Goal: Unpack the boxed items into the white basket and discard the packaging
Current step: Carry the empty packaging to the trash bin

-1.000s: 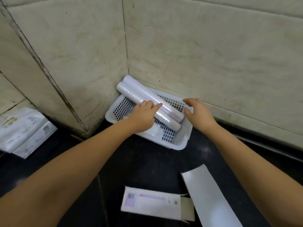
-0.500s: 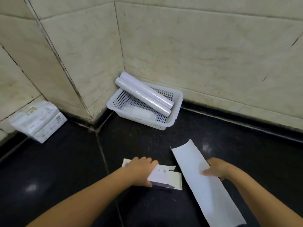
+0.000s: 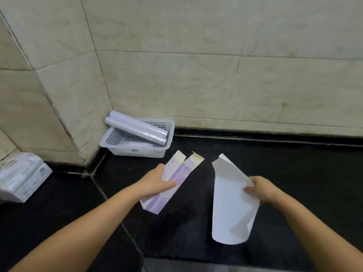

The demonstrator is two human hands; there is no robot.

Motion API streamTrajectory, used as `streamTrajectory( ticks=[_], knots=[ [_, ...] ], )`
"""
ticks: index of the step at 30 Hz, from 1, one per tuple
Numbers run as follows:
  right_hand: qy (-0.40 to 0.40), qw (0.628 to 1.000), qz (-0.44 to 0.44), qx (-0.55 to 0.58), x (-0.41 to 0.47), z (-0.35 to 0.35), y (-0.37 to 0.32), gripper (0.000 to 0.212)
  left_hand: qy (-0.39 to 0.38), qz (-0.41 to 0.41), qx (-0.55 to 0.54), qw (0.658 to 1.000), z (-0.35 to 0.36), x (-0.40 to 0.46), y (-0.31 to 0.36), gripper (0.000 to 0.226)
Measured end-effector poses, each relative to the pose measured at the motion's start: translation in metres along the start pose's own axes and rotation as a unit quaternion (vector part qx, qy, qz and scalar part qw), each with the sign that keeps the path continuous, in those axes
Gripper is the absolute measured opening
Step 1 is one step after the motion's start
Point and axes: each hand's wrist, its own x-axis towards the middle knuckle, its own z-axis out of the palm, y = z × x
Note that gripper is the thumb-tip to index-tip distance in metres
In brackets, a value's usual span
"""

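Observation:
The white basket (image 3: 137,151) sits in the wall corner on the dark counter. Two rolls (image 3: 137,128) lie slanted across it, their upper ends sticking out over the left rim. My left hand (image 3: 157,182) grips an opened white and purple box (image 3: 172,179), flattened, with its end flaps open toward the basket. My right hand (image 3: 261,190) holds a curled white sheet of packaging (image 3: 230,203) by its right edge, lifted off the counter. Both hands are well in front of the basket.
Beige tiled walls meet in a corner behind the basket. A white wrapped pack (image 3: 21,180) lies at the left against the wall. The black counter (image 3: 294,173) stretches to the right and toward me.
Both hands left the basket and rolls, came back to the counter, and took hold of the box and the white sheet. Both items are now lifted off the surface.

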Motion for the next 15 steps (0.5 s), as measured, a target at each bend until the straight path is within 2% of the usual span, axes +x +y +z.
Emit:
streamTrajectory(
  ticks=[4, 7, 11, 15],
  knots=[
    [0.090, 0.992, 0.020, 0.080, -0.063, -0.034, 0.066, 0.021, -0.033, 0.071, 0.050, 0.996, 0.032, 0.008, 0.077, 0.055],
    [0.152, 0.978, 0.067, 0.123, -0.128, -0.057, 0.134, 0.021, -0.078, 0.137, 0.078, 0.984, 0.084, 0.007, 0.149, 0.054],
    [0.233, 0.945, 0.153, 0.171, -0.241, -0.078, 0.244, 0.025, -0.175, 0.225, 0.098, 0.953, 0.193, -0.021, 0.252, 0.056],
    [0.305, 0.890, 0.268, 0.206, -0.383, -0.081, 0.355, 0.026, -0.275, 0.303, 0.099, 0.907, 0.326, -0.091, 0.352, 0.055]
  ],
)
